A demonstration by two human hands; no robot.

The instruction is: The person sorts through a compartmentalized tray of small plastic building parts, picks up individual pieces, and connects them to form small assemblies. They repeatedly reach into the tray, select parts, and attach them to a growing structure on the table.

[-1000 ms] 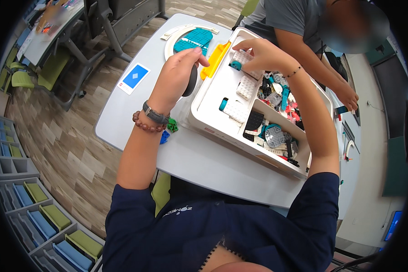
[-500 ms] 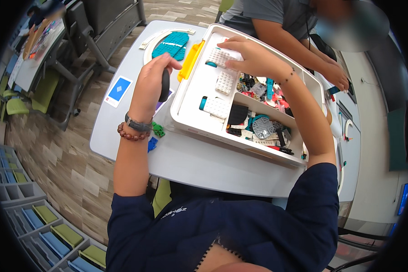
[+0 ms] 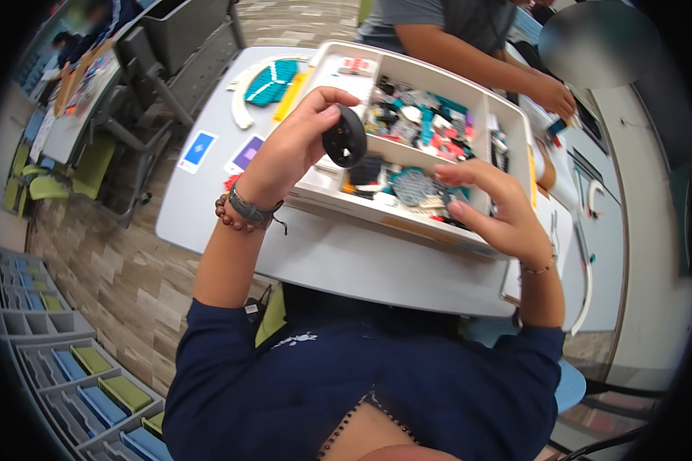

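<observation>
Head view: looks down over a person in a dark blue top seated at a grey table (image 3: pixel 315 253).
Left hand: the left hand (image 3: pixel 292 150) is raised above the near left corner of the tray, fingers and thumb closed round a black wheel (image 3: pixel 344 137); a beaded bracelet and a dark band sit at the wrist.
Black wheel: held up on edge, clear of the tray's contents, with the thumb on its upper rim.
Right hand: the right hand (image 3: pixel 492 203) hovers over the tray's near right part, fingers spread and lightly curled, holding nothing.
Tray: a white compartment tray (image 3: pixel 407 223) lies slantwise on the table, full of small red, teal, grey and black building parts; its near wall runs close to the table's near edge, between the two wrists.
Open room: bare table top lies in a strip between the tray's near wall and the person's chest, and to the left of the tray.
Left of tray: a blue card (image 3: pixel 197 150) and a purple card (image 3: pixel 245 155) lie near the table's left edge; a white curved piece with teal parts (image 3: pixel 265 83) and a yellow bar (image 3: pixel 291 95) lie at the far left corner.
Far side: another person's hand (image 3: pixel 553 96) rests beyond the tray's far right wall.
Floor: dark chairs (image 3: pixel 169 54) stand just beyond the table's left edge.
</observation>
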